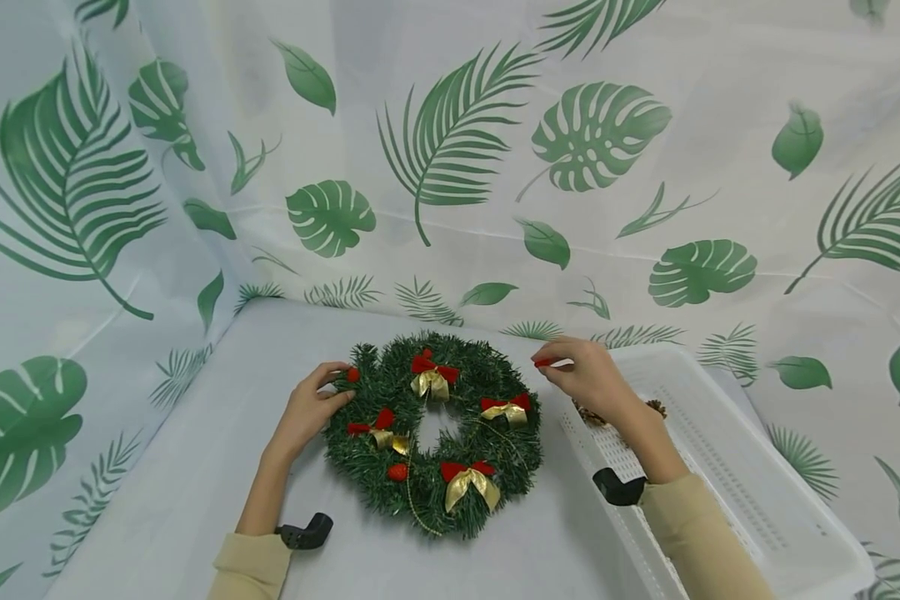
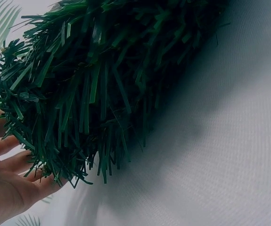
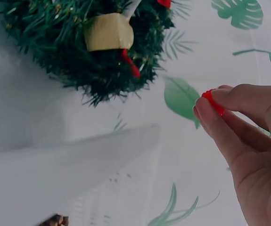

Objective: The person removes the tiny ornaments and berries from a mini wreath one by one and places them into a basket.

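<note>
A green tinsel wreath (image 1: 510,467) lies on the white table, dressed with red and gold bows (image 1: 471,487), a thin gold bead string and a few small red berries (image 1: 397,472). My left hand (image 1: 307,412) grips the wreath's upper left edge beside one red berry (image 1: 352,375). In the left wrist view, the fingers (image 2: 17,162) reach into the tinsel, which hides their tips. Between thumb and fingertips my right hand (image 1: 588,379) pinches a small red berry (image 3: 214,102). That hand is raised to the right of the wreath, apart from it.
A white perforated plastic basket (image 1: 795,508) stands on the right under my right forearm, with pine cones (image 1: 656,407) inside. Behind the table hangs a white curtain (image 1: 450,267) with a green leaf print.
</note>
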